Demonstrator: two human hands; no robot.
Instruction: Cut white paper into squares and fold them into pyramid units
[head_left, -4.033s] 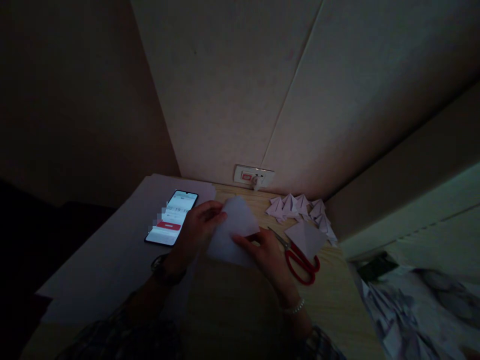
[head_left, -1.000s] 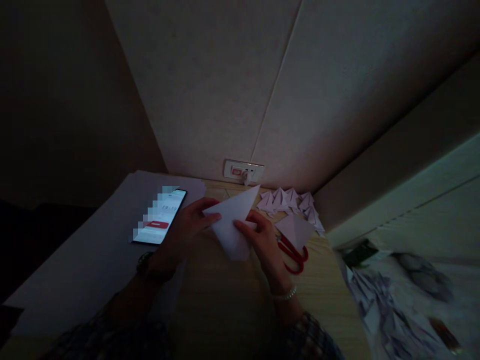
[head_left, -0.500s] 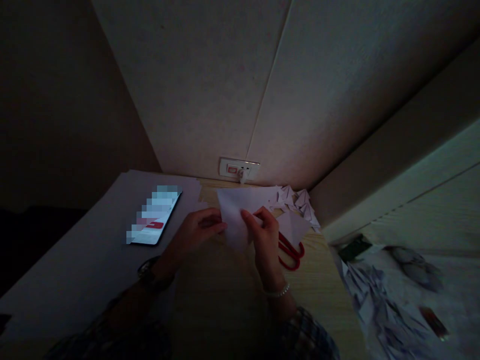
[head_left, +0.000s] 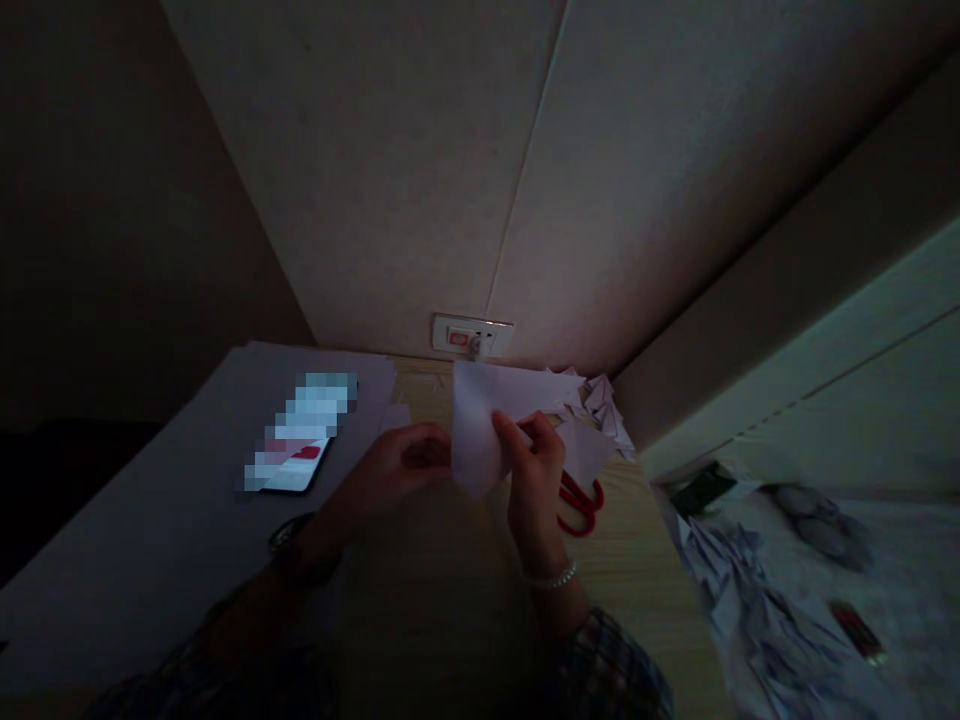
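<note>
A white sheet of paper (head_left: 474,425) is held up above the wooden tabletop, its lower end coming to a point. My right hand (head_left: 534,470) pinches it from the right, thumb on the front face. At the paper's left edge is my left hand (head_left: 409,460), fingers curled and closed on it, their tips partly hidden behind the sheet. Beside my right hand lie red-handled scissors (head_left: 581,505), their blades hidden from view. Another piece of white paper (head_left: 589,447) rests just above the handles.
A lit phone (head_left: 296,440) lies on large white sheets (head_left: 172,520) at left. Folded paper pieces (head_left: 604,405) sit at the back right. Below the table's right edge are many more folded papers (head_left: 757,600). A wall socket (head_left: 471,337) with a plug is behind the table.
The paper has turned more upright and shifted slightly right, its left edge now nearly vertical. My left hand has moved a little right along with it. The camera view has shifted slightly.
</note>
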